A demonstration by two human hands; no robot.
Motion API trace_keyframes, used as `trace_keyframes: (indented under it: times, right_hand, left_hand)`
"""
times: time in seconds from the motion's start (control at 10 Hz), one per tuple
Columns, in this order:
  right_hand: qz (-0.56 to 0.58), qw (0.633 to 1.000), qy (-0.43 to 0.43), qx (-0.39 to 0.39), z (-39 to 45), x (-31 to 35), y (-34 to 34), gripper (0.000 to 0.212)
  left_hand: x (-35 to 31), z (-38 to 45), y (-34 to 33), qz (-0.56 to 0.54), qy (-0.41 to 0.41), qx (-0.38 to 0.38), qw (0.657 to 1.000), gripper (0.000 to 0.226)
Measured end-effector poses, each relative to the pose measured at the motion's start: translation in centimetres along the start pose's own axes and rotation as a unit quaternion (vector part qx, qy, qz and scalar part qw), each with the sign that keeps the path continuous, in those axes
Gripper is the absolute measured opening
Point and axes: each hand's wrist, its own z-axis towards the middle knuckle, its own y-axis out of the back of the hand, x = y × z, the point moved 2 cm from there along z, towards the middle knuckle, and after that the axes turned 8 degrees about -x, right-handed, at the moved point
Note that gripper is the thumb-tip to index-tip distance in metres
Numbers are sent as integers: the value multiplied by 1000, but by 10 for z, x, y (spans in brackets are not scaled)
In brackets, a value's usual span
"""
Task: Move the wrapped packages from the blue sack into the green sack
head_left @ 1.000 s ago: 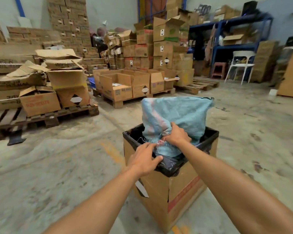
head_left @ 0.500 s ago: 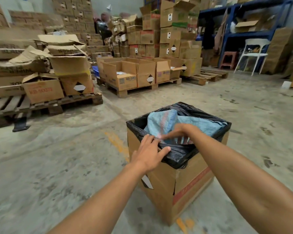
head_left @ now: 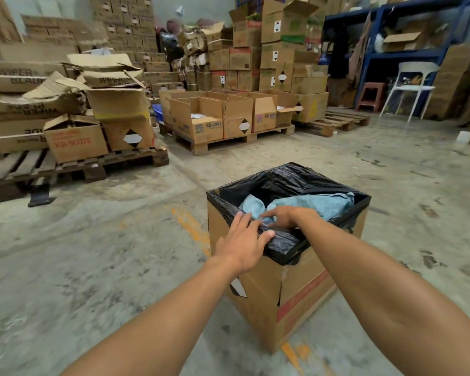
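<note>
On the near rim of the box (head_left: 258, 289), in the head view, the left hand (head_left: 243, 246) lies flat with fingers spread, pressing the black liner (head_left: 285, 246) against the cardboard. The right hand (head_left: 284, 217) reaches over this rim into the box, its fingers curled down on the blue sack (head_left: 326, 206). I cannot tell if they really pinch the cloth or only rest on it, because the fingertips are behind the liner fold.

The blue sack lies crumpled inside the box, below the rim, mostly toward the far right corner, with one small fold near the left side. No wrapped packages show, and no green sack is in view, so the transfer seems not begun.

The step in hand is probably to open or empty the blue sack. To do it well, I think the left hand should hold the liner firmly on the rim so it does not come up with the cloth, while the right hand finds the mouth of the sack and takes a full handful, not only a thin fold.

The bottom of the box and the sack's contents are hidden. The picture is a little blurred, so the sack's opening is hard to find.
</note>
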Motion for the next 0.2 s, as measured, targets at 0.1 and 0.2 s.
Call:
trace_keyframes:
  times: [0.1,0.2]
  right_hand:
    - [9,990,-33,-136,-17,-2,11,63]
    - [5,947,-23,-321,-36,13,23,52]
  left_hand:
    - [-5,-16,16,-63,29,-48,996,60]
    - [8,-35,43,-114,60,-113,985,60]
